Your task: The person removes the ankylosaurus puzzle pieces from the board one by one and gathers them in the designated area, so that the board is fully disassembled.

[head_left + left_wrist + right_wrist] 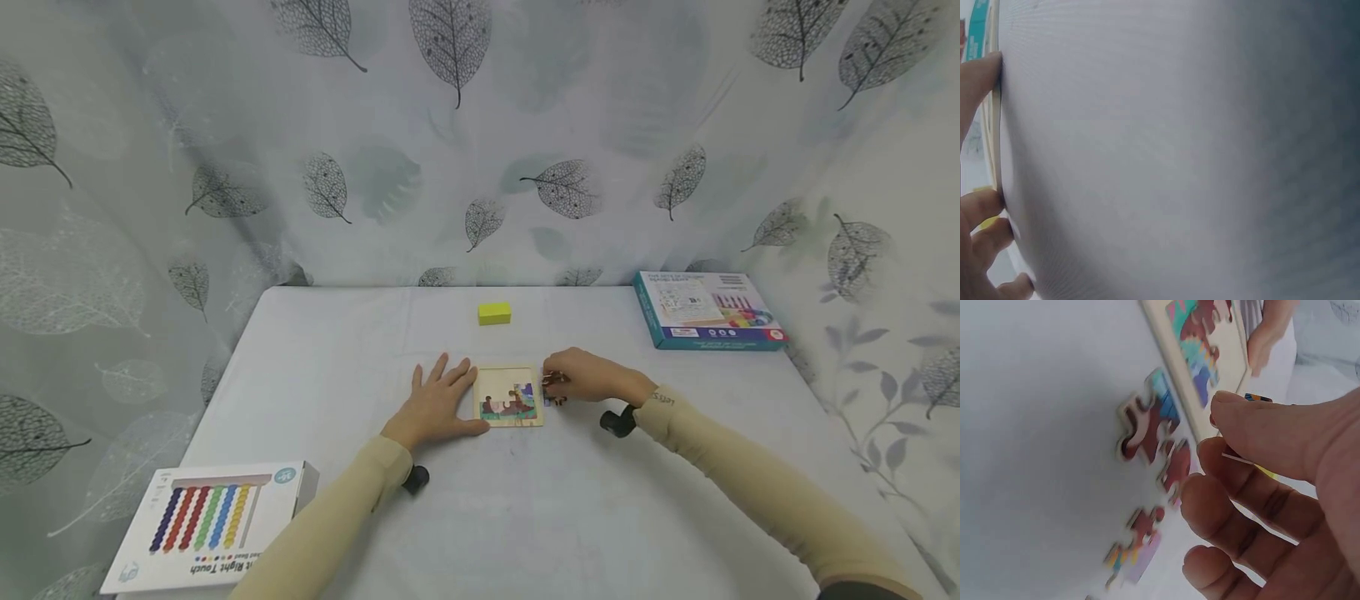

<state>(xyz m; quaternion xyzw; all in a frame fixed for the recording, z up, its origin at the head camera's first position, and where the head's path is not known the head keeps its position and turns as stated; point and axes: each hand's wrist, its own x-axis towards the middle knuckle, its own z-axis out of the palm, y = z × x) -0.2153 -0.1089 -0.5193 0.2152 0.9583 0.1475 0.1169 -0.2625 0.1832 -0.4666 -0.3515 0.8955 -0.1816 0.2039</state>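
Note:
A square wooden puzzle tray lies on the white table, its lower part and right side filled with brown, green and purple pieces. My left hand rests at the tray's left side with spread fingers; thumb and fingertips touch its edge. Just right of the tray, my right hand pinches a small puzzle piece between thumb and index finger, mostly hidden by them. Below those fingers in the right wrist view lie loose puzzle pieces, including a brown and blue piece, a brown piece and a lilac-edged piece.
Behind the tray stands a yellow block. A teal and white toy box lies at the back right. At the front left is a white box with coloured bead rows pictured on it. Leaf-patterned cloth hangs behind the table.

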